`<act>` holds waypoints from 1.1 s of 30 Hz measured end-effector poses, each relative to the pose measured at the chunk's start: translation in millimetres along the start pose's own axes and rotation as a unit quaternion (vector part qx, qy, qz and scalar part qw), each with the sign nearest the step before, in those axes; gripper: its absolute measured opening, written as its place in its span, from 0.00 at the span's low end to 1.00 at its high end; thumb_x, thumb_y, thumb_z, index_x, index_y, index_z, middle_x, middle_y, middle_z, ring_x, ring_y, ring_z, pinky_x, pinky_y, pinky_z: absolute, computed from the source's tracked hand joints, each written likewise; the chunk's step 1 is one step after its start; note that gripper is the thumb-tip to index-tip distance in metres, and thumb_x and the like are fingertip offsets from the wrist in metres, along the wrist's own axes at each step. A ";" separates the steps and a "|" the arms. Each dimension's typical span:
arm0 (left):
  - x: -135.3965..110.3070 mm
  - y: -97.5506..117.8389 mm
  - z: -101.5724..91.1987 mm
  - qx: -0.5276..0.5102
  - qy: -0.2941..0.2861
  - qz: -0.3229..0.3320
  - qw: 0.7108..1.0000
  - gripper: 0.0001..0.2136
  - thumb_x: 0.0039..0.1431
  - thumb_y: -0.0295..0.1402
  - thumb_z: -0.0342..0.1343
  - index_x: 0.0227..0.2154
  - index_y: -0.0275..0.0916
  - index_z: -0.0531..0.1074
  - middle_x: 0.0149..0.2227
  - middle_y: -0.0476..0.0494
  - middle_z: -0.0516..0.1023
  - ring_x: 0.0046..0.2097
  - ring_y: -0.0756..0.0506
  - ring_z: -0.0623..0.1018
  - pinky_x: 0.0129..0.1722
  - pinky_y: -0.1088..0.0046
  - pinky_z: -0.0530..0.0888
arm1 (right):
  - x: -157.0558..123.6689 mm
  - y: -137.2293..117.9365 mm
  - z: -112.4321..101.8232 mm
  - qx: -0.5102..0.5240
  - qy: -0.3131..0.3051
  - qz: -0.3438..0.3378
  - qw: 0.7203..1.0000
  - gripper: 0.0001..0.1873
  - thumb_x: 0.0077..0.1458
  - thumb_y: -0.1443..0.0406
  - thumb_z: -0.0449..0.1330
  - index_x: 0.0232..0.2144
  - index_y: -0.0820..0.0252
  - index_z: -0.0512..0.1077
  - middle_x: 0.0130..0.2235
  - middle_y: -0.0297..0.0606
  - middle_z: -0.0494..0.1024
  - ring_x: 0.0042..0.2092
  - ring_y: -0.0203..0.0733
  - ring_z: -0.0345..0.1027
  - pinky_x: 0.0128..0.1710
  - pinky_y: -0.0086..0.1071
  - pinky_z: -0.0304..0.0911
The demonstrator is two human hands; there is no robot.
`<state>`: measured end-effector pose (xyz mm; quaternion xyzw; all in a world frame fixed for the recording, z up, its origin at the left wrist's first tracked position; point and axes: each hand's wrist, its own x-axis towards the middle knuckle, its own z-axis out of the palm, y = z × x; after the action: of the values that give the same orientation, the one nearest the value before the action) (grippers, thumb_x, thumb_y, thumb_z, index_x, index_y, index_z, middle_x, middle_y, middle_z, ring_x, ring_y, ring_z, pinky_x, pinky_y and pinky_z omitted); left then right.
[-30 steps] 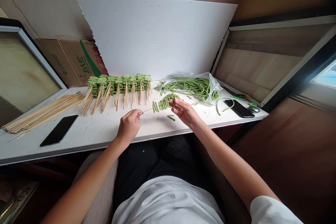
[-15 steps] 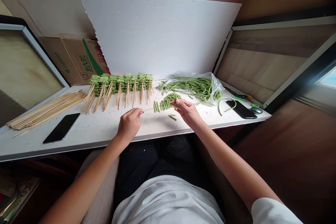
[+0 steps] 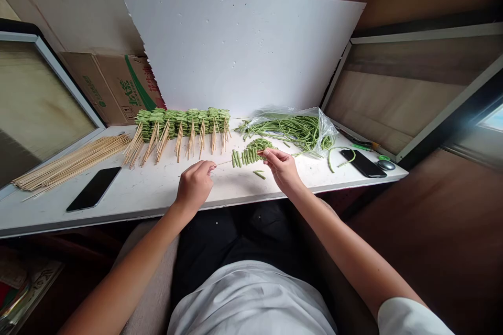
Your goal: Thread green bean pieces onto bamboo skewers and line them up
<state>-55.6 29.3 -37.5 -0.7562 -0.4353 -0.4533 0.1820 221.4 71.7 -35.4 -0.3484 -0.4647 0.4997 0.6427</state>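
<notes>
At twelve o'clock, I have the skewer of bean pieces [image 3: 244, 157]; my left hand [image 3: 195, 182] grips its bare stick [image 3: 223, 163], my right hand [image 3: 283, 167] pinches the other end (the tip is hidden). Pushing too strongly could split one piece or prick me.

The head view has drifted slightly since a second ago, so the bench [image 3: 149, 193], the black phone [image 3: 94, 188] at left and the white board [image 3: 239, 47] all appear a little farther right and higher in the frame. The right hand [image 3: 281, 166] has shifted slightly rightward against the threaded bean pieces [image 3: 245, 156]; its fingers [image 3: 272, 154], more spread a second ago, are now drawn closer together. What lies between them is too small to tell.
</notes>
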 end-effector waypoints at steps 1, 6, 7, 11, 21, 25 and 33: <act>0.0 0.2 0.0 0.002 0.004 0.005 1.000 0.19 0.52 0.12 0.46 0.35 0.38 0.78 0.34 0.44 0.85 0.36 0.44 0.85 0.33 0.73 0.78 | -0.3 1.2 0.4 0.001 0.001 0.000 1.000 0.17 0.45 0.51 0.80 0.33 0.52 0.86 0.42 0.40 0.89 0.47 0.49 0.80 0.43 0.39 0.70; -0.2 0.3 0.2 0.007 0.001 0.008 1.000 0.19 0.52 0.12 0.46 0.35 0.38 0.78 0.34 0.44 0.85 0.36 0.43 0.85 0.33 0.72 0.77 | -3.5 2.4 4.0 0.021 0.003 0.011 1.000 0.17 0.44 0.51 0.80 0.33 0.52 0.86 0.42 0.40 0.88 0.48 0.50 0.79 0.42 0.39 0.70; -0.2 0.1 0.2 0.007 -0.001 0.006 1.000 0.19 0.52 0.12 0.46 0.35 0.38 0.78 0.34 0.44 0.85 0.36 0.43 0.85 0.33 0.72 0.77 | -4.2 2.1 4.7 0.023 0.005 0.014 1.000 0.17 0.43 0.51 0.80 0.32 0.52 0.86 0.42 0.41 0.88 0.48 0.50 0.79 0.42 0.39 0.70; -0.4 -0.9 0.7 0.003 -0.003 0.005 1.000 0.19 0.52 0.12 0.46 0.35 0.38 0.78 0.34 0.44 0.84 0.36 0.43 0.84 0.33 0.72 0.77 | -5.8 1.5 5.9 0.015 0.011 0.020 1.000 0.18 0.42 0.50 0.81 0.32 0.53 0.86 0.43 0.41 0.88 0.49 0.51 0.79 0.42 0.39 0.71; -6.1 5.0 7.8 -0.010 -0.001 0.016 1.000 0.19 0.54 0.12 0.46 0.35 0.38 0.77 0.32 0.45 0.83 0.34 0.44 0.83 0.34 0.71 0.77 | -4.3 8.8 3.8 0.004 0.016 0.030 0.999 0.18 0.41 0.52 0.81 0.31 0.54 0.86 0.41 0.40 0.87 0.42 0.46 0.77 0.43 0.39 0.71; -4.0 4.5 5.6 -0.022 -0.008 0.003 1.000 0.19 0.54 0.13 0.46 0.36 0.38 0.78 0.33 0.44 0.84 0.36 0.43 0.84 0.35 0.71 0.78 | -7.3 9.4 8.2 0.027 0.025 0.050 0.998 0.18 0.40 0.52 0.82 0.30 0.54 0.86 0.41 0.39 0.86 0.42 0.44 0.76 0.43 0.38 0.72; -0.5 -2.6 3.0 -0.054 -0.026 -0.052 0.997 0.20 0.51 0.13 0.46 0.36 0.39 0.78 0.35 0.45 0.85 0.39 0.44 0.86 0.37 0.73 0.79 | -4.4 -2.2 4.1 0.043 -0.025 0.050 0.997 0.21 0.43 0.52 0.81 0.39 0.51 0.87 0.48 0.39 0.87 0.50 0.48 0.78 0.47 0.39 0.74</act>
<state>-56.2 32.5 -39.8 -0.7531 -0.4534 -0.4648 0.1056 217.9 66.8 -33.2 -0.3306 -0.4403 0.5596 0.6195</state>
